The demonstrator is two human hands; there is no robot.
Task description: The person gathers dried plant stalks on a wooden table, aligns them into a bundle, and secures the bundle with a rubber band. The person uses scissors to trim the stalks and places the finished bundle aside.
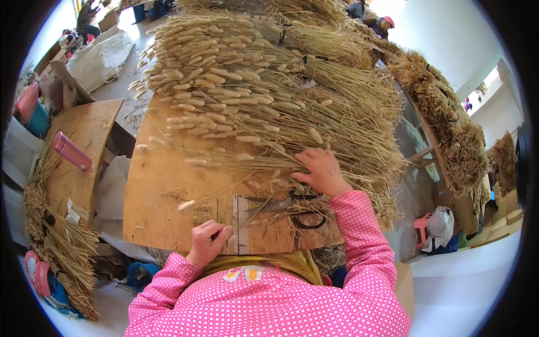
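A thick layer of dried bunny-tail grass (213,73) covers most of the wooden table, its fluffy pale heads toward the left and stems toward the right. My right hand (323,171) lies over the stems at the near edge of the layer, thumb and fingers apart. Close to the table's front edge, my left hand (208,241) is curled closed; whatever its fingers may hold is hidden. Between my hands are black-handled scissors (309,220), blades pointing left. A pale upright strip (241,224) is set on the board beside my left hand.
A second wooden board (78,163) at left carries a pink flask (72,151) and loose stems. More dried plants (438,112) are heaped along a bench at right. A pink stool (422,229) stands near a white bag (441,222). Other people (382,25) appear far off.
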